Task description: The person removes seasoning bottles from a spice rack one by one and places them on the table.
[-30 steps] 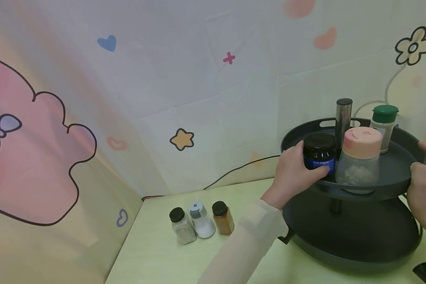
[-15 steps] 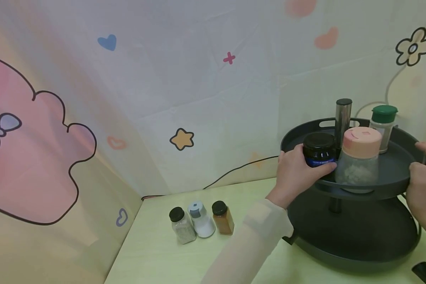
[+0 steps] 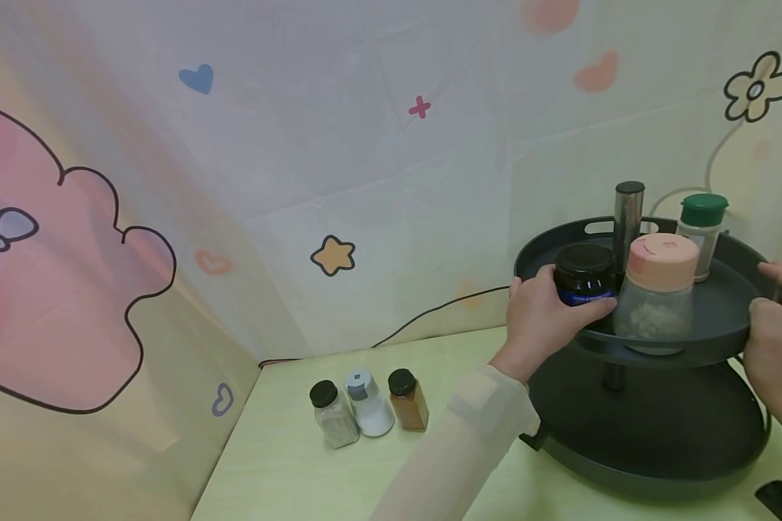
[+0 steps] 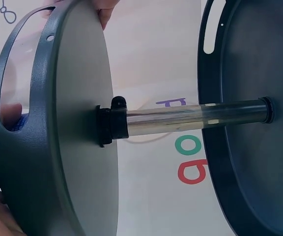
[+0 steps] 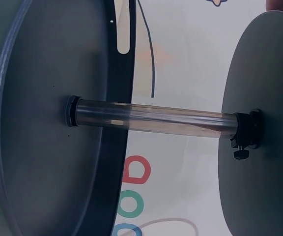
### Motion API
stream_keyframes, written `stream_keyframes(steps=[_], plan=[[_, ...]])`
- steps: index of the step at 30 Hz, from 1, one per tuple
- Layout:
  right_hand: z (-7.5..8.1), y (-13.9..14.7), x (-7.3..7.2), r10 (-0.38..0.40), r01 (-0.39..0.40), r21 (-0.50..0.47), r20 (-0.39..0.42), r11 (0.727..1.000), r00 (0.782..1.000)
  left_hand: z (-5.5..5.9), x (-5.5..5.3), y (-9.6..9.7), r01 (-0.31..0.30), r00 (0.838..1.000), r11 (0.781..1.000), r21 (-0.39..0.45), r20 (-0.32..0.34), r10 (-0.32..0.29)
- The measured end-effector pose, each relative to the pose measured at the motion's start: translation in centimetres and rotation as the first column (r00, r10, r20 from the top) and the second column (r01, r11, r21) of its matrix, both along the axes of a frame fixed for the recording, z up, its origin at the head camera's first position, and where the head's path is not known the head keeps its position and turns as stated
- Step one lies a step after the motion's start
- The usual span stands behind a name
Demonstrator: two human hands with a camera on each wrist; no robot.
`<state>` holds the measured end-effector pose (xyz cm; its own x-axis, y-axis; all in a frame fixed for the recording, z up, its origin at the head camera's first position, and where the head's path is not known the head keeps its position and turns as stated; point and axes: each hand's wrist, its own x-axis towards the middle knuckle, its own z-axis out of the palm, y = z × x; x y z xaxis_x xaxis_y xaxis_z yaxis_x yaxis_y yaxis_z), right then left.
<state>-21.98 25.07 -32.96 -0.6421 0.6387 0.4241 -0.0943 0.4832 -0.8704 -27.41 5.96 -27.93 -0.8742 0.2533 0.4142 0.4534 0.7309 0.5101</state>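
Note:
On the right of the head view stands a black two-tier turntable rack (image 3: pixel 723 347), its tiers joined by a metal post (image 4: pixel 163 120). My left hand (image 3: pixel 544 318) is curled round a dark jar (image 3: pixel 585 269) with a blue label, on the upper tier's left front. Its thumb lies across the jar's front, over the label. My right hand (image 3: pixel 778 340) grips the upper tier's right rim, and its fingertips show past the tier's edge in the left wrist view. Beside the jar stand a pink-capped clear container (image 3: pixel 661 289) with white contents and a green-capped shaker (image 3: pixel 702 224).
Three seasoning bottles stand left on the table: a black-capped clear one (image 3: pixel 334 416), a white one (image 3: pixel 369 405) and a brown one (image 3: pixel 409 405). A black cable (image 3: pixel 430 311) runs along the printed backdrop. A black object (image 3: pixel 780 499) pokes in at lower right.
My left thumb has slid to the right across the jar's front and covers more of the blue label. The jar and my right hand stay where they were on the rack.

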Motion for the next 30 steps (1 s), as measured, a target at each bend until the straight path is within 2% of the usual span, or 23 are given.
stream_keyframes(steps=[8,15,23,27,30], plan=[[-0.2,0.1,-0.1,-0.026,0.026,0.001,-0.003,1.0,1.0,0.0,0.1,0.0,0.007,1.0,1.0,0.027,-0.021,-0.006],[-1.0,0.9,-0.5,-0.004,0.004,0.044,-0.015,0.999,1.0,-0.3,0.1,0.1,-0.002,0.999,0.998,0.059,-0.032,0.004],[-0.4,0.4,-0.1,0.014,-0.014,0.027,0.013,1.0,1.0,-0.3,0.1,0.1,-0.012,0.999,0.997,0.071,-0.039,0.014],[-1.1,0.7,-0.5,0.004,-0.003,0.04,-0.023,0.999,1.0,-0.3,0.1,0.2,-0.017,0.999,0.996,0.089,-0.025,0.02],[-1.1,0.8,-0.7,-0.008,0.01,0.038,-0.036,0.999,0.999,-0.2,0.2,0.1,-0.018,1.0,0.99,0.139,0.006,0.017]])
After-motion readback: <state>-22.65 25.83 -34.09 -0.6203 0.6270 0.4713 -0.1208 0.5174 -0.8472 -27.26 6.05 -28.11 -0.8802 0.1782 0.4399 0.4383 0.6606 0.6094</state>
